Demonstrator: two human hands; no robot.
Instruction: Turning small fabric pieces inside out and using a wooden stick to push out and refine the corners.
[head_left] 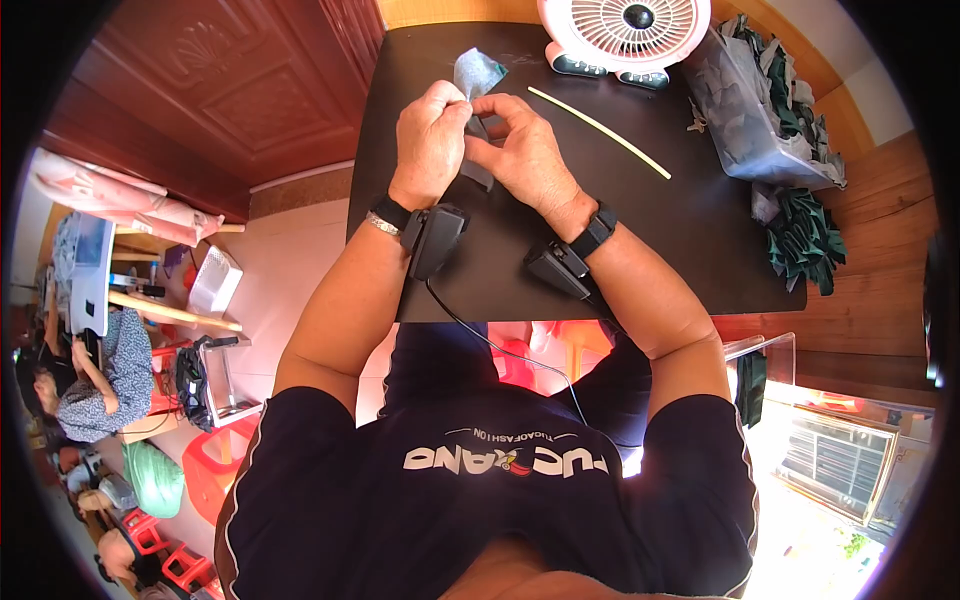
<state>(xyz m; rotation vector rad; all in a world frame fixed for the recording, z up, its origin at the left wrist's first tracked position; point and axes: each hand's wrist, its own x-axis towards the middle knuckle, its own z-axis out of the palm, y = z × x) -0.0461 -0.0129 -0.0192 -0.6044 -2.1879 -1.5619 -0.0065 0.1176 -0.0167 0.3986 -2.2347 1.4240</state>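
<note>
Both hands, left point(430, 135) and right point(520, 150), pinch a grey-green fabric piece point(478, 72) with closed fingers above the black worktop point(700, 230), near a pale stick point(600, 130).

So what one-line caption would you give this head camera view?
Both hands, left hand and right hand, pinch a grey-green fabric piece over a black table.
</note>
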